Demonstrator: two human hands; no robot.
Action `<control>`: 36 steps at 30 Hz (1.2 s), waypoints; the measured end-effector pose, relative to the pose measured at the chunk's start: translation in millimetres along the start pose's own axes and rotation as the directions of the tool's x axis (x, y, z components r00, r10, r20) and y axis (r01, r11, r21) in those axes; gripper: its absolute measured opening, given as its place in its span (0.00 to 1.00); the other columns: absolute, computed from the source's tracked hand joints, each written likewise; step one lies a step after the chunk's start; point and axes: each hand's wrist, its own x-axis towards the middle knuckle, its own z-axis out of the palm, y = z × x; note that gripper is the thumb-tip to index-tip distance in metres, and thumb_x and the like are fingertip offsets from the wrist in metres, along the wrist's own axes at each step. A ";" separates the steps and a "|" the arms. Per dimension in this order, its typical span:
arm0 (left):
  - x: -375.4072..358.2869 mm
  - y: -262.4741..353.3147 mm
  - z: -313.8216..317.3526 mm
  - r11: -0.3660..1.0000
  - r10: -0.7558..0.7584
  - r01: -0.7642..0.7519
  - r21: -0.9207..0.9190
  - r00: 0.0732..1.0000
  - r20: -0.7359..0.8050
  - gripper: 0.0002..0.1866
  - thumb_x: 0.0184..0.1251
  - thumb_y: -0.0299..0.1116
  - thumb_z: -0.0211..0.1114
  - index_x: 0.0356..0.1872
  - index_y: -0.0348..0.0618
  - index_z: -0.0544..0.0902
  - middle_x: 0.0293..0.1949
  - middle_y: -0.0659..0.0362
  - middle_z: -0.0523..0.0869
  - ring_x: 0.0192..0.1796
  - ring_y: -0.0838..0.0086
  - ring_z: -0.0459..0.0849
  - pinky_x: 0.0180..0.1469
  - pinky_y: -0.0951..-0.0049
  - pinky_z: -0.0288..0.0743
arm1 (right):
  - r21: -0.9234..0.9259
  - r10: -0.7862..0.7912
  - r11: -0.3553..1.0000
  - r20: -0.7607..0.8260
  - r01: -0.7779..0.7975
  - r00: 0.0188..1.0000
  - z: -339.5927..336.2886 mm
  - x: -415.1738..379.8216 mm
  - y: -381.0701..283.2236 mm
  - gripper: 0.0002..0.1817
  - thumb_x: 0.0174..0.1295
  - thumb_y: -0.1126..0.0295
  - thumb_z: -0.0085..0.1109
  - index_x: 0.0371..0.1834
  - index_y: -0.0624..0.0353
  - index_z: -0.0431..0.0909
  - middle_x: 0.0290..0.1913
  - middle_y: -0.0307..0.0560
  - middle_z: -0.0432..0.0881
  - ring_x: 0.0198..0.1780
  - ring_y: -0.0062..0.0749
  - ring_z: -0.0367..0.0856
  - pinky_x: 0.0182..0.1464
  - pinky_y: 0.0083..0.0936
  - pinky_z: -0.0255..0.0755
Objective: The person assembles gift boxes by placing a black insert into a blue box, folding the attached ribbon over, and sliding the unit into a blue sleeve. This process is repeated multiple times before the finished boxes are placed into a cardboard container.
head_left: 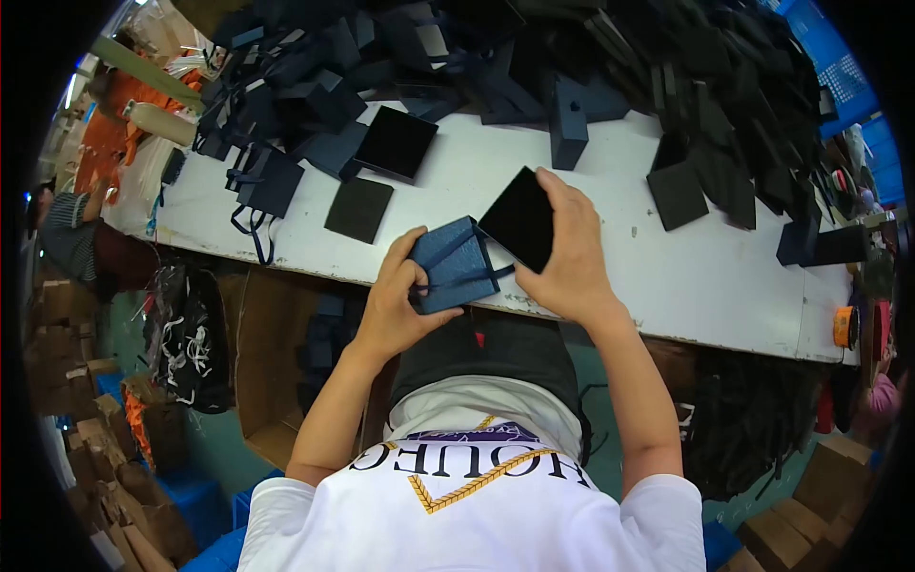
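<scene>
Near the table's front edge, my left hand [393, 300] grips a small dark blue box [448, 265] with a blue ribbon across it. Its fingers wrap round the left side and the thumb lies along the lower edge. My right hand [575, 253] is closed on the right edge of a square black box part [519, 219], whose dark face is turned up. The two pieces are close together, the corner of the black part right at the blue box's right end. A flat black square pad [359, 210] lies left of my hands, below an open box with a black inside [396, 143].
A large heap of dark blue and black boxes [515, 57] covers the back of the white table [620, 210]. One blue box [568, 122] stands upright before it. A ribboned piece [270, 181] lies left. An orange tape roll [844, 326] sits at the right edge.
</scene>
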 end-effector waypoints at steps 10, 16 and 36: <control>-5.4 -15.3 -3.6 0.992 -0.073 0.071 -0.106 0.997 -0.022 0.33 0.37 0.28 0.91 0.36 0.44 0.70 0.75 0.37 0.71 0.74 0.39 0.73 0.67 0.59 0.76 | 0.099 -0.131 0.990 0.344 0.103 0.930 19.0 11.5 -10.9 0.53 0.44 0.74 0.73 0.79 0.64 0.59 0.75 0.62 0.67 0.73 0.60 0.66 0.76 0.49 0.58; -5.8 -23.4 -25.2 0.995 0.044 -0.029 -0.094 0.984 0.171 0.35 0.42 0.36 0.91 0.42 0.46 0.69 0.75 0.40 0.68 0.74 0.43 0.69 0.71 0.54 0.67 | 0.178 -0.151 0.983 0.632 0.047 0.761 -9.2 7.4 -0.2 0.60 0.45 0.75 0.75 0.85 0.62 0.49 0.77 0.59 0.66 0.82 0.60 0.55 0.85 0.58 0.40; -123.2 -30.5 -99.7 0.738 -0.409 0.589 0.328 0.778 -0.477 0.63 0.38 0.53 0.89 0.75 0.46 0.59 0.83 0.34 0.52 0.86 0.35 0.42 0.81 0.33 0.35 | -0.109 -0.264 0.959 -0.021 0.260 0.964 118.3 103.5 -33.6 0.22 0.59 0.72 0.72 0.57 0.62 0.82 0.52 0.52 0.81 0.62 0.51 0.76 0.73 0.51 0.62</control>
